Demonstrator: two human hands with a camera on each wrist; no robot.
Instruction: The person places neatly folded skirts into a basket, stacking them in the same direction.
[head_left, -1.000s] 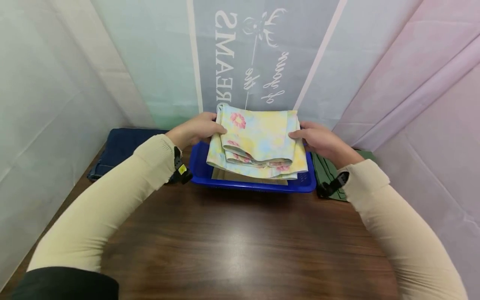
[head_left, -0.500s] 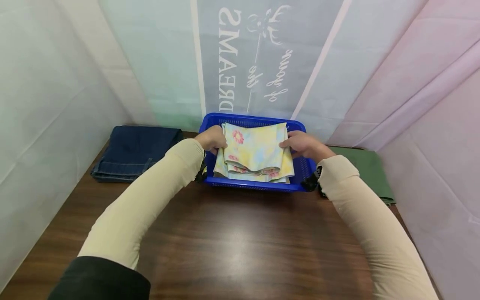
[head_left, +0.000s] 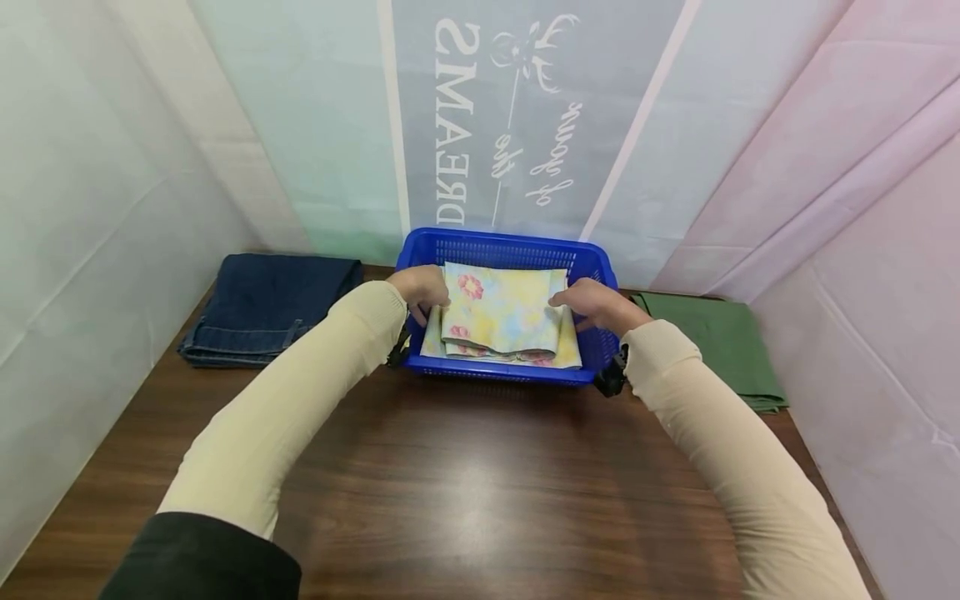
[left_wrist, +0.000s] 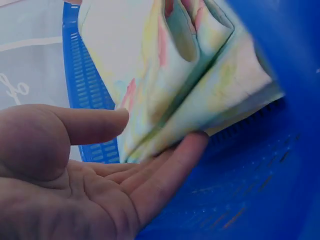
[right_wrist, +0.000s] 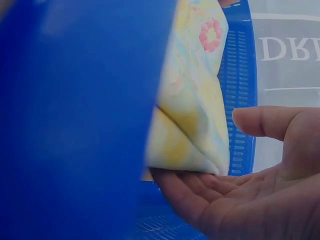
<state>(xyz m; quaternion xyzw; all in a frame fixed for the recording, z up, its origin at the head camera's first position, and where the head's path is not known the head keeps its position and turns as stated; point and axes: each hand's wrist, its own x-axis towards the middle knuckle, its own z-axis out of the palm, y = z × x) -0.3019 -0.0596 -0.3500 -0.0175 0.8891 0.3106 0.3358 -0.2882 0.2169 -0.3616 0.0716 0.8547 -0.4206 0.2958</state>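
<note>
A folded floral cloth [head_left: 502,312], yellow and pale blue with pink flowers, lies inside the blue plastic basket [head_left: 517,242]. At its left edge my left hand [head_left: 422,286] has its fingers straight under the fold, and the thumb stands lifted beside the cloth in the left wrist view. My right hand [head_left: 597,303] is at the opposite edge. Its fingertips [right_wrist: 172,182] touch the underside of the cloth, while the thumb is held apart from it. In the left wrist view a thin beige layer shows beneath the cloth.
Folded dark blue jeans [head_left: 266,304] lie left of the basket on the brown wooden table [head_left: 465,475]. To the right is a folded green garment [head_left: 712,346]. A printed fabric backdrop [head_left: 525,125] rises right behind the basket.
Both hands have lowered the floral cloth from above the basket down into it. The thumbs now stand off the cloth's edges.
</note>
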